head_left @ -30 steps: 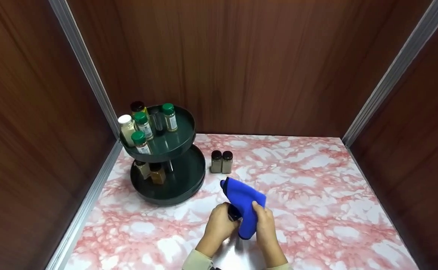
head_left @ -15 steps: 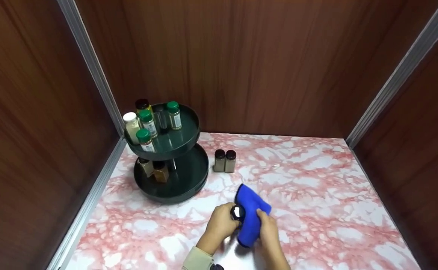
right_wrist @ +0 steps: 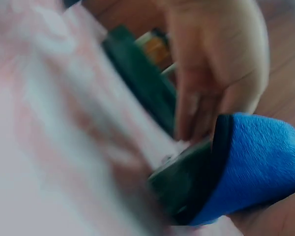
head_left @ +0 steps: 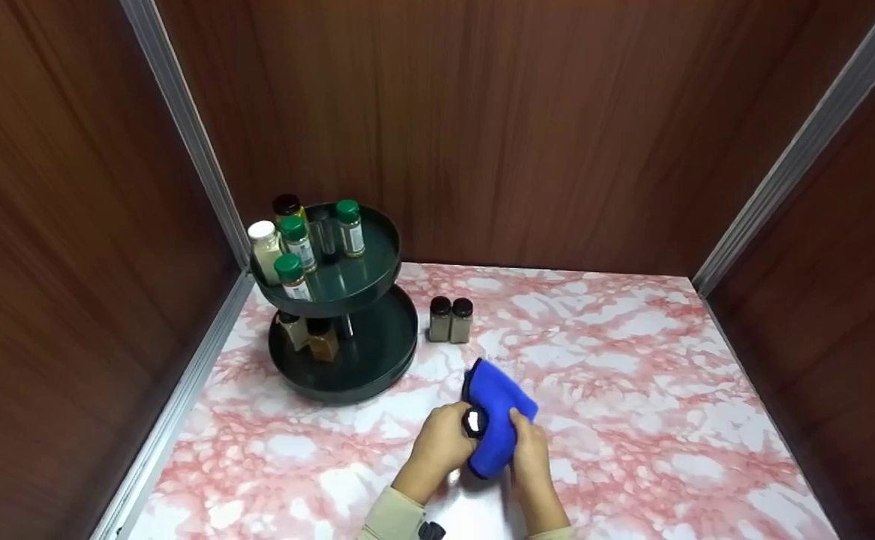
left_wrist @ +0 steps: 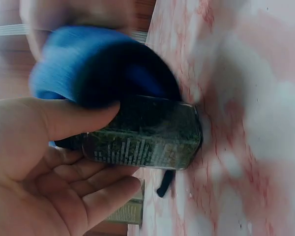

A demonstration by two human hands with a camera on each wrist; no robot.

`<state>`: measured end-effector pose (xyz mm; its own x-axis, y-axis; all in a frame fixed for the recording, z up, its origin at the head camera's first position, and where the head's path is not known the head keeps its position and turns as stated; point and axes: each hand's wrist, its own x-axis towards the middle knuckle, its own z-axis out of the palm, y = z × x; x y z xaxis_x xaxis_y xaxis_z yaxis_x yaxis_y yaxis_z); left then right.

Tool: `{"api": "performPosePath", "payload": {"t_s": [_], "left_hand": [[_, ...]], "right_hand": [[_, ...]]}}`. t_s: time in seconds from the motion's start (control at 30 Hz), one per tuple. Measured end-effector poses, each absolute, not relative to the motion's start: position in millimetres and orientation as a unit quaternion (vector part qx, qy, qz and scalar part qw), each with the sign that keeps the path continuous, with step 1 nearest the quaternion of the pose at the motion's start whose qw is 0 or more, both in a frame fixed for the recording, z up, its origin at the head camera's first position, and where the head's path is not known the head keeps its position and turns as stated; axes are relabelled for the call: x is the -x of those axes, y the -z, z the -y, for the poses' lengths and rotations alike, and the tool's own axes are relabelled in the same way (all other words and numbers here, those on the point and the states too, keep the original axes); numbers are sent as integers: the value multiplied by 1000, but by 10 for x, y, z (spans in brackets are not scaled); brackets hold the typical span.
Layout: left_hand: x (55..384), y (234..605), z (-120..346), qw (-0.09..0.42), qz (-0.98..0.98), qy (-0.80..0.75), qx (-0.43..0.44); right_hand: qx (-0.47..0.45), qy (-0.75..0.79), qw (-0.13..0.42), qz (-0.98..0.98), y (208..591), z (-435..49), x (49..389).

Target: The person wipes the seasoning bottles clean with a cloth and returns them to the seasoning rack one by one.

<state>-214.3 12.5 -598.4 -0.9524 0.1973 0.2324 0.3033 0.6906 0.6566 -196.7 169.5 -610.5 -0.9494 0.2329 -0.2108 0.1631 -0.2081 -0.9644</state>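
In the head view my left hand grips a small jar by its black cap. The left wrist view shows it as a square glass spice jar with dark green contents and printed lettering, pinched between thumb and fingers. My right hand holds a blue cloth with black edging, its thumb on top of the fabric. The cloth curves round the jar's side, low over the table. In the right wrist view the blue cloth covers part of the jar, while its base end shows.
At the left stands a two-tier dark green turntable. Its upper tier bears several bottles with green, white and dark caps; two jars sit below. A pair of dark-capped jars stands on the pink-marbled table. Wood-look walls enclose three sides.
The cloth has shifted right and closer round the jar, its top corner folding over. The jar has turned so that its black cap faces the head camera. Both hands keep their hold.
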Motion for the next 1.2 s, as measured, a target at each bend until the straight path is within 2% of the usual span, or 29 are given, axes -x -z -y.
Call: {"api": "performPosePath", "payload": {"t_s": [0.17, 0.47, 0.6, 0.83, 1.0, 1.2], "left_hand": [[2130, 5969, -128, 60, 916, 379, 116], [2143, 5962, -123, 52, 911, 390, 126], [2151, 5974, -115, 63, 911, 382, 139], [2139, 5968, -111, 63, 911, 386, 134], [2138, 5956, -113, 47, 914, 382, 128], [2146, 5948, -102, 45, 921, 364, 133]], "right_hand": [[180, -714, -5, 676, 6086, -1773, 1862], [104, -807, 41, 580, 5742, -1798, 1836], [107, -806, 37, 581, 5881, -1737, 1930], [180, -724, 8, 665, 6164, -1710, 1901], [167, -706, -2, 688, 5960, -1854, 1794], [93, -790, -20, 605, 5706, -1900, 1796]]}}
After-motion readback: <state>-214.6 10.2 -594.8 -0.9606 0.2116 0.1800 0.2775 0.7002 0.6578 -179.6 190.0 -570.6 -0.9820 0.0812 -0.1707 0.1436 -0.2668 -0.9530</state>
